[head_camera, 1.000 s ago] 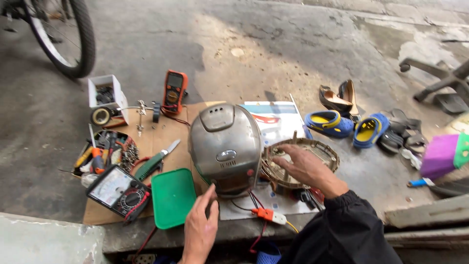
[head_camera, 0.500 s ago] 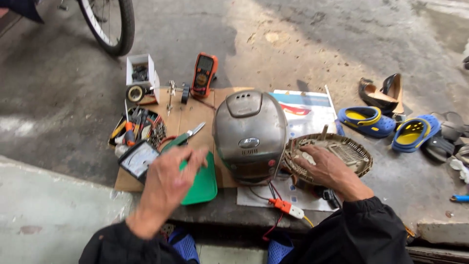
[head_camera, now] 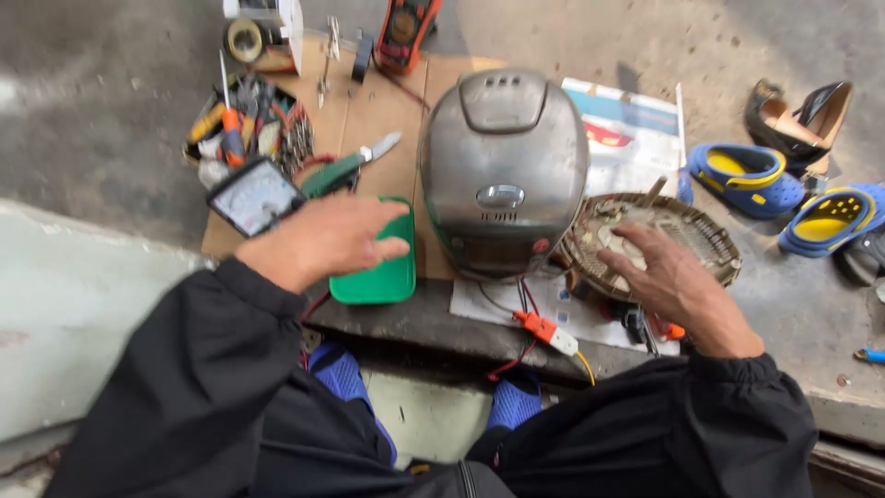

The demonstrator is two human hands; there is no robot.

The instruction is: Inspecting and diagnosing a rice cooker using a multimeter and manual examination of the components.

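A silver rice cooker (head_camera: 502, 171) with its lid shut stands on a cardboard sheet (head_camera: 369, 111). My left hand (head_camera: 323, 242) hovers open above a green plastic tray (head_camera: 378, 275), left of the cooker, holding nothing. My right hand (head_camera: 668, 281) rests with fingers spread on the rim of a round brown base plate (head_camera: 687, 226) that lies to the cooker's right. Red and black wires with an orange connector (head_camera: 544, 330) hang from the cooker's front.
An analog meter (head_camera: 253, 195), pliers (head_camera: 346, 166), a pile of tools (head_camera: 249, 124), tape roll (head_camera: 244, 39) and orange multimeter (head_camera: 404, 29) lie at left and back. Blue-yellow clogs (head_camera: 751, 175) and a heeled shoe (head_camera: 797, 115) sit at right. A concrete ledge (head_camera: 442, 323) runs under the items.
The view has moved closer and tilted down. My left hand shifted right, over the green tray toward the cooker. My right hand stays on the round plate.
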